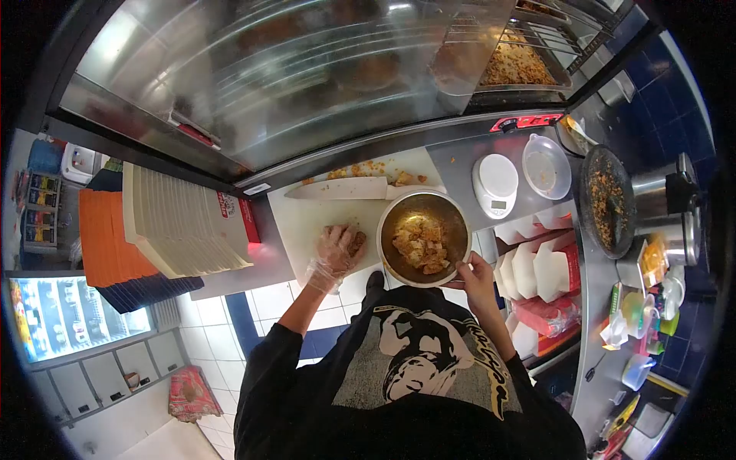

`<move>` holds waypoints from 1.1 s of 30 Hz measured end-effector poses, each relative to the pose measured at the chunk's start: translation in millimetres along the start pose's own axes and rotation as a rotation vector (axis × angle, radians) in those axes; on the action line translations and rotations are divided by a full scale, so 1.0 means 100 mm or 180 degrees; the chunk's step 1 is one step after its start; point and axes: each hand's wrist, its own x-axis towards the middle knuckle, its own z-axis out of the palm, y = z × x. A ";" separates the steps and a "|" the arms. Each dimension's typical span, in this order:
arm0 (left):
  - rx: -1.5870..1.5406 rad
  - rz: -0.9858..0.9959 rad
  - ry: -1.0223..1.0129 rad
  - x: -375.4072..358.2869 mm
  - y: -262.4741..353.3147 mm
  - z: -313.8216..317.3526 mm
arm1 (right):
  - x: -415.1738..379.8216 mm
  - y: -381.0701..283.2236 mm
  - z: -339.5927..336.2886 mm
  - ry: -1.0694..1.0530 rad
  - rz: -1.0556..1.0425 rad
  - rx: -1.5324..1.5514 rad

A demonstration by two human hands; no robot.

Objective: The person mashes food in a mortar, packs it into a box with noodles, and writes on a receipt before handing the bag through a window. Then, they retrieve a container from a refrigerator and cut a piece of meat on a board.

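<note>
My left hand (pixel 337 253), in a clear plastic glove, is closed over a browned piece of meat (pixel 357 244) on the white cutting board (pixel 295 222). The glove and fingers hide part of the piece. My right hand (pixel 477 282), bare, grips the rim of a round metal bowl (pixel 389 218) at its lower right. Chopped golden-brown pieces of meat (pixel 422 241) lie in the bowl, which is tilted toward me over the board's right edge. Behind both hands, a large knife (pixel 345 189) lies across the board, with crumbs (pixel 356 170) beyond its blade.
A glass-fronted display cabinet (pixel 307 84) stands along the back. Stacked takeaway boxes (pixel 180 222) rise at the left. To the right are a white kitchen scale (pixel 495 184), a clear plastic lid (pixel 546 169) and a dark pan of crumbly food (pixel 606 199). Below sit white cartons (pixel 537 268).
</note>
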 end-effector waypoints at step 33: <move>-0.0446 -0.1582 0.3397 1.38 -0.22 -1.66 | -0.48 -0.20 -0.72 0.1021 -0.0347 0.0080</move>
